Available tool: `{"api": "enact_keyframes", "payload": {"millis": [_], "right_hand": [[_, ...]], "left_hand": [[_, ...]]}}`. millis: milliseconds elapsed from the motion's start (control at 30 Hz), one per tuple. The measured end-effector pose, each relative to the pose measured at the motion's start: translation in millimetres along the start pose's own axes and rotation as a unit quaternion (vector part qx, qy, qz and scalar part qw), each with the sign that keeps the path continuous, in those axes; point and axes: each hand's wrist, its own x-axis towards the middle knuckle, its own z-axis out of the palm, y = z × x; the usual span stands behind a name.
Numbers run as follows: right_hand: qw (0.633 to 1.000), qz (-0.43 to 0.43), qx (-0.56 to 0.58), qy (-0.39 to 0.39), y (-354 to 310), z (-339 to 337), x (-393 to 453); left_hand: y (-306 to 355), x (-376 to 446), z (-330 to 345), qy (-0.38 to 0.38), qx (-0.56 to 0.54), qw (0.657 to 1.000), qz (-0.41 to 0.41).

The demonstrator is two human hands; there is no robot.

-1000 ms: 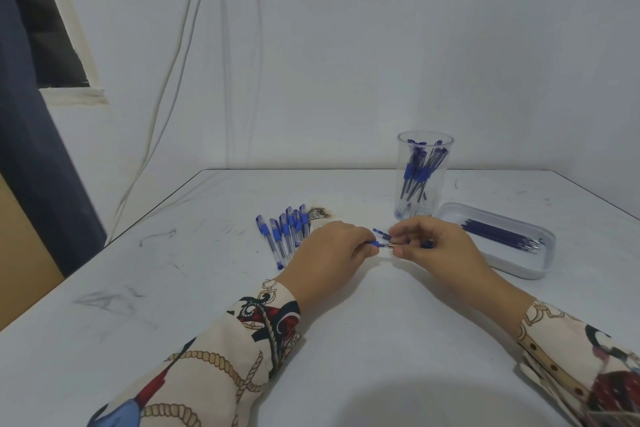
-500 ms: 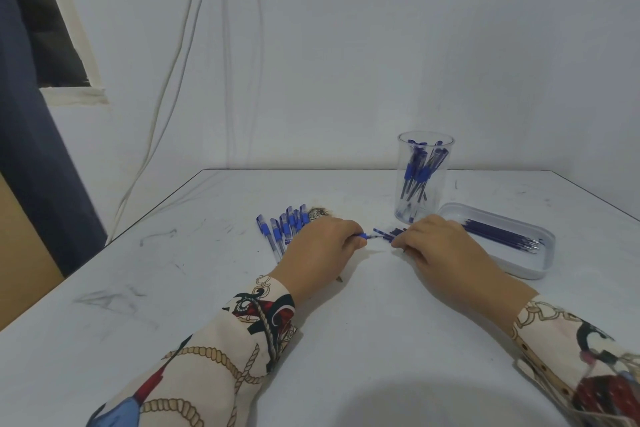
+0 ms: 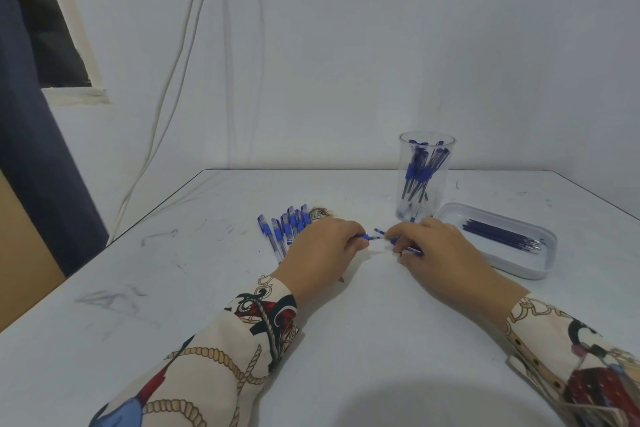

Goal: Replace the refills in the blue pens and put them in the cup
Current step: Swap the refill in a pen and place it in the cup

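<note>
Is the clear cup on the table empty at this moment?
No, the clear cup stands upright beside the tray and already holds several blue pens.

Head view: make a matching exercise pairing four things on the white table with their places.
Things:
1. clear plastic cup
2. shallow white plastic tray
3. row of loose blue pens
4. left hand

Places:
A. lying left of both hands
B. at the far right, holding dark blue refills
C. upright behind the hands, holding blue pens
D. pinching a pen part

Pairs: 1-C, 2-B, 3-A, 4-D
</note>
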Motion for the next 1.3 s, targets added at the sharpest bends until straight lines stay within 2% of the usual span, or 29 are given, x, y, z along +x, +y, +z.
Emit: {"api": "enact_keyframes", "payload": {"millis": [267, 467, 567, 700, 867, 1033, 1167, 1300], "right_hand": [[0.998, 0.027, 0.049, 0.001, -3.3, -4.5, -3.4], [0.997, 0.03, 0.06, 0.037, -0.4, -5.5, -3.5], [0.996, -0.029, 0.042, 0.073, -5.1, -7.3, -2.4], [0.979, -0.142, -0.053, 0.136, -4.9, -3.2, 1.8], [0.969, -0.174, -0.098, 0.148, -3.1, -4.0, 3.2], [0.973, -0.139, -0.112, 0.147, 10.1, -12.0, 3.9], [0.974, -0.059, -0.14, 0.166, 29.3, -21.1, 3.6], [0.974, 0.027, -0.173, 0.145, 45.7, -34.4, 2.0]], "left_hand": [[-0.3, -0.7, 0.9, 0.001, -0.002, 1.0, 0.003], [0.4, -0.4, 1.3, -0.002, 0.002, 1.0, 0.005], [2.2, -0.2, 2.7, -0.002, 0.004, 1.0, 0.013], [7.0, -0.4, 5.1, 0.004, 0.018, 0.999, 0.039], [10.3, -1.1, 4.5, 0.008, 0.023, 0.999, 0.048], [1.4, -0.9, -1.3, 0.01, 0.012, 1.0, 0.026], [-8.2, 0.5, -6.3, 0.007, -0.003, 1.0, -0.007], [-14.2, 0.5, -8.9, 0.021, 0.016, 0.999, -0.047]]}}
